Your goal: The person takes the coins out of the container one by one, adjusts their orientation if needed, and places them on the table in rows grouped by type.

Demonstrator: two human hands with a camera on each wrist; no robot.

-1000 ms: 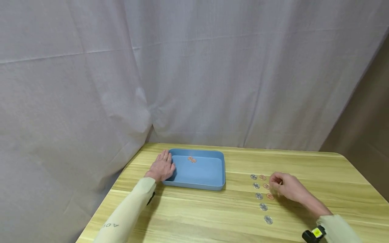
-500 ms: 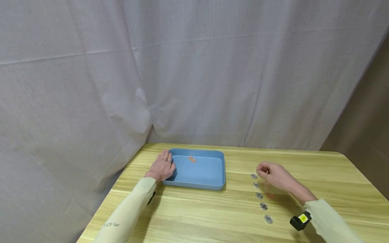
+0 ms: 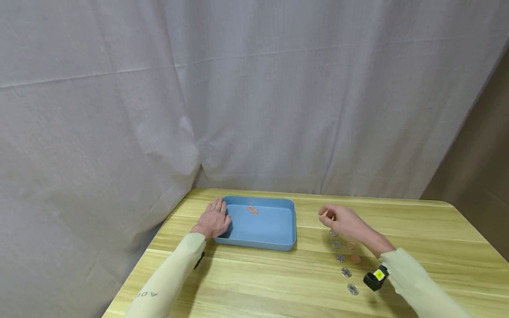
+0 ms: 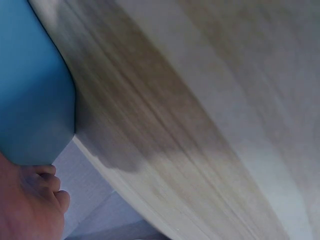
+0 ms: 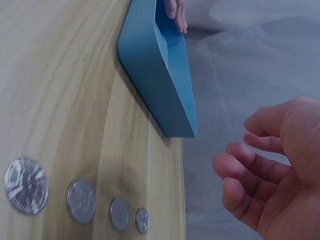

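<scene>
table [image 3: 246, 282]: carries everything.
blue tray [image 3: 260, 244]: two copper coins [image 3: 252, 210] already in it; left hand [image 3: 214, 219] lies flat against its left rim.
silver coins [image 3: 344, 266]: five in a row, untouched.
loose copper coins [image 3: 353, 251]: two left beside the row.
right hand [image 3: 343, 221]: raised between row and tray, grip narrow, fingers curled; whether it holds a coin I cannot tell.

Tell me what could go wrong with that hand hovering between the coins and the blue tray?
1. The right hand has curled fingers that hide whatever they carry. It hangs over bare table, short of the blue tray, so a slip might land outside.
2. Its sleeve lies close by the silver coins and copper coins and might sweep them askew.
</scene>
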